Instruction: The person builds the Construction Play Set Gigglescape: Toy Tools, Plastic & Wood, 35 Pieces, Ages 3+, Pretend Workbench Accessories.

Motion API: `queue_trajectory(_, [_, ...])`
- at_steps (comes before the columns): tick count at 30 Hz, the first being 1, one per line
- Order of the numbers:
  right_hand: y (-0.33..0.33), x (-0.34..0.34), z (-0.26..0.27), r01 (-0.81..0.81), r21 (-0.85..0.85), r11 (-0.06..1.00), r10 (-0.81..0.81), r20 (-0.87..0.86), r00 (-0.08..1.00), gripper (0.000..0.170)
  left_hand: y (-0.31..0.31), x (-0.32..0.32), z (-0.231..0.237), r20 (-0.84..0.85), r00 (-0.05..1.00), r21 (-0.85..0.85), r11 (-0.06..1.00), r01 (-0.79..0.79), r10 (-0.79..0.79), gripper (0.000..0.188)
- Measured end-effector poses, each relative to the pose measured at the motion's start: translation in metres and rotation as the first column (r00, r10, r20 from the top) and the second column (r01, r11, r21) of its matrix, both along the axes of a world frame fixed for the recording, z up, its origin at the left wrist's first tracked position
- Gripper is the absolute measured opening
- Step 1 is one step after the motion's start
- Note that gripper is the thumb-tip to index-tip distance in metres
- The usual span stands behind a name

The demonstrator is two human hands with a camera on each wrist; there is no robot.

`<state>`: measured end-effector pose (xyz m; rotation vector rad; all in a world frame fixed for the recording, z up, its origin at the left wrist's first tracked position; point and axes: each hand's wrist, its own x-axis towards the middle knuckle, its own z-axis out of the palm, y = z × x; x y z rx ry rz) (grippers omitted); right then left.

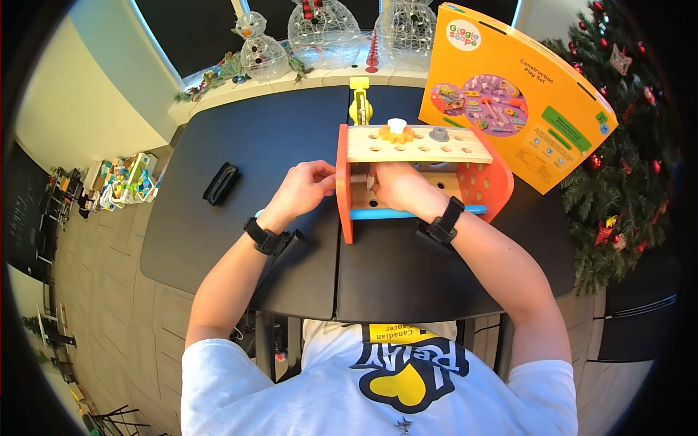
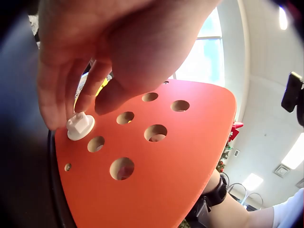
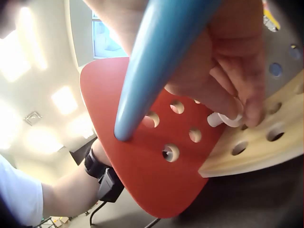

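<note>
A wooden toy toolbox stands on the black table, with orange-red side panels [image 2: 180, 156], a perforated top shelf [image 1: 422, 151] and a blue bar [image 1: 385, 214] along its front. Outside the left panel, my left hand [image 1: 298, 192] has its fingertips and thumb around a white hex-headed bolt [image 2: 80, 126] seated in a panel hole. My right hand [image 1: 403, 190] reaches inside the box. Its finger and thumb pinch a white plastic piece with a round flange [image 3: 232, 118] and a short stem, near that panel's inner face. The fingers partly hide this piece.
An orange gear [image 1: 397, 136] with a white bolt head and a grey nut [image 1: 439, 134] sit on the top shelf. Behind are a yellow-green toy tool [image 1: 360, 105] and an orange carton [image 1: 509, 94]. A black case [image 1: 221, 184] lies left; a decorated tree [image 1: 618, 160] stands right.
</note>
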<state>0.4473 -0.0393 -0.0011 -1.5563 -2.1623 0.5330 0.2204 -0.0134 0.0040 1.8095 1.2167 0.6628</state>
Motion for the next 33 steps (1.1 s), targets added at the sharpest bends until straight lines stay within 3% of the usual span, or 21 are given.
queue_trajectory(6, [0.000, -0.001, -0.002, -0.074, 0.087, 0.993, 0.075, -0.013, 0.997, 0.017, 0.000, 0.002, 0.003, -0.073, 0.997, 0.054, 0.998, 0.013, -0.009, 0.030])
queue_trajectory(9, [-0.001, -0.003, 0.004, -0.055, -0.038, 0.998, 0.050, -0.132, 0.990, 0.017, 0.002, 0.001, 0.000, -0.081, 0.997, 0.068, 0.998, 0.016, -0.011, 0.029])
queue_trajectory(15, [-0.001, -0.003, 0.011, -0.057, -0.120, 0.991, 0.030, -0.214, 0.976, 0.019, 0.000, 0.003, 0.001, -0.109, 0.994, 0.083, 0.997, 0.007, 0.002, 0.027])
queue_trajectory(18, [0.005, -0.002, -0.005, -0.027, -0.017, 0.999, 0.025, -0.097, 0.995, 0.018, -0.002, 0.004, 0.003, -0.108, 0.994, 0.083, 0.997, 0.002, 0.007, 0.026])
queue_trajectory(21, [0.013, -0.001, -0.013, -0.022, -0.134, 0.991, 0.004, -0.129, 0.992, 0.016, -0.001, 0.004, 0.002, -0.110, 0.994, 0.073, 0.997, -0.011, 0.019, 0.025])
queue_trajectory(24, [0.011, -0.001, -0.008, -0.058, -0.081, 0.995, 0.059, 0.008, 0.998, 0.015, -0.001, 0.005, 0.001, -0.106, 0.994, 0.076, 0.997, -0.018, 0.026, 0.024])
queue_trajectory(33, [0.020, 0.004, -0.022, -0.113, -0.135, 0.984, 0.122, 0.056, 0.991, 0.017, -0.003, 0.004, -0.006, -0.112, 0.994, 0.115, 0.993, 0.010, 0.003, 0.027])
